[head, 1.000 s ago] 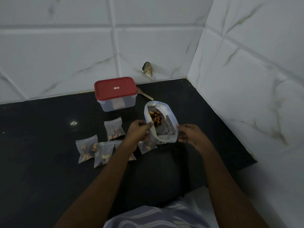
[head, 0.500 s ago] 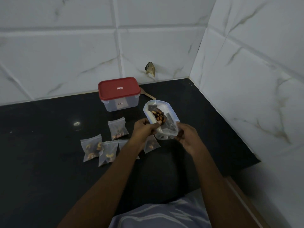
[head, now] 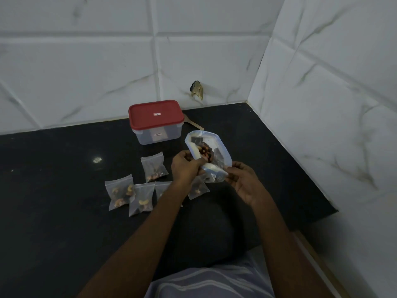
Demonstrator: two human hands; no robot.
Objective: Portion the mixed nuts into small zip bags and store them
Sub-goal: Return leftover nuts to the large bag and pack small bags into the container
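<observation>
Head view, dimly lit, looking down at the corner of a glossy black stone surface (head: 53,190) walled by white marble-patterned tiles (head: 86,72). Much is hard to make out. The mixed nuts (head: 204,152) are seen only as a dark and orange clump inside a large clear plastic zip bag (head: 214,143), and the kinds cannot be told apart. The bag's lower part is crumpled and partly covered by both hands.

Five small clear zip bags (head: 153,169) of nuts are laid flat on the surface, left of the large bag. Two of them are partly hidden under the left wrist and forearm. Behind them, near the wall, a clear rectangular plastic container with a red lid (head: 156,117) is stood; its label is too small to be read. Only the handle of a pale wooden spoon (head: 194,124) is shown past its right side. A dark chipped spot (head: 196,90) is seen on the wall. A striped garment (head: 210,282) is cut off by the bottom edge.

The large bag is held between the hands with its mouth open and tilted away; whether its bottom touches the surface cannot be told. The grip of the left hand (head: 185,168) is closed on the bag's left edge, fingers curled over it. The grip of the right hand (head: 242,181) is pinched on the lower right corner, fingers curled toward the bag. Both forearms are stretched forward from the bottom edge.
</observation>
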